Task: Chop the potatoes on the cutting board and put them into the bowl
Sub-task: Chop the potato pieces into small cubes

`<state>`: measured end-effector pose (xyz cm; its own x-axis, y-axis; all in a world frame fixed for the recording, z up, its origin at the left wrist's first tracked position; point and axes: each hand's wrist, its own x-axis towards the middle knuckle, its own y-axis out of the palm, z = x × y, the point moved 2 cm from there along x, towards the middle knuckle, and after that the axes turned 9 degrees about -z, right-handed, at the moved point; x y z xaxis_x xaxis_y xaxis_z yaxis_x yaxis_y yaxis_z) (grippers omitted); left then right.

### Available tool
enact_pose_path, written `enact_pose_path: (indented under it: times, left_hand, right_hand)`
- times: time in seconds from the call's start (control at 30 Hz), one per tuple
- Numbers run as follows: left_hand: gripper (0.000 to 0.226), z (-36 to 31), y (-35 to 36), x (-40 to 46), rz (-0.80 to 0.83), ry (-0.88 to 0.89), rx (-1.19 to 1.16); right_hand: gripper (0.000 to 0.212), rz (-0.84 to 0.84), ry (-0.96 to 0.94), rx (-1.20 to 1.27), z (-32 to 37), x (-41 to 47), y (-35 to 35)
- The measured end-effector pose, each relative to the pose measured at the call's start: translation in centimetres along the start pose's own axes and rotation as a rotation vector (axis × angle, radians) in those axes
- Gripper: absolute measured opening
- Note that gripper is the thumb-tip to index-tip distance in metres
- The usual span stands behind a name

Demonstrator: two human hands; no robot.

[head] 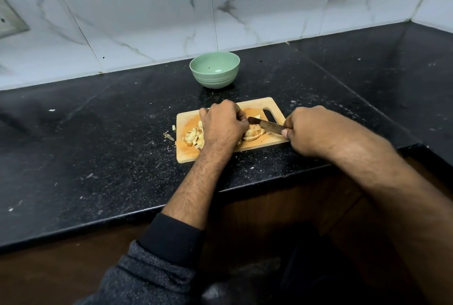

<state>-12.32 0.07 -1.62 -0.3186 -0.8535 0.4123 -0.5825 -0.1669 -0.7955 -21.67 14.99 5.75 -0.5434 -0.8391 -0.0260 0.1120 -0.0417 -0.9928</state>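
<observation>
A person's left hand (221,125) grips sliced pale potato (252,135) on the wooden cutting board (186,155); the right hand (306,130) grips a dark-bladed knife (266,125). Tucked fingertips would keep cuts safe; the green bowl (214,69) waits beyond.

Left hand (223,125) knuckles up, fingers curled down and bearing on potato slices (252,134), forearm bare with dark sleeve pushed back. Right hand (306,130) closed round knife (266,125) handle (thumb tip showing at blade base), bare forearm angling in from lower right.
</observation>
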Motion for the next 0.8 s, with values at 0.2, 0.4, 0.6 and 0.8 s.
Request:
enact_pose_path:
  times: [0.2,0.4,0.6,0.8]
  left_hand:
    - [0.010,0.4,-0.1,-0.8,-0.105,0.025,-0.018]
    - [0.015,0.9,-0.3,-1.2,-0.103,0.076,-0.051]
    - [0.015,0.3,-0.1,-0.6,-0.034,0.073,0.003]
    - [0.007,-0.6,-0.3,0.7,0.040,0.080,0.073]
  right_hand:
    - [0.029,0.049,-0.046,-0.060,-0.7,0.2,-2.1]
    - [0.030,-0.014,-0.021,-0.003,-1.0,0.2,-1.5]
    - [0.034,-0.013,0.008,-0.039,-0.5,0.3,-0.6]
    - [0.034,-0.009,0.022,-0.053,0.3,0.5,-0.2]
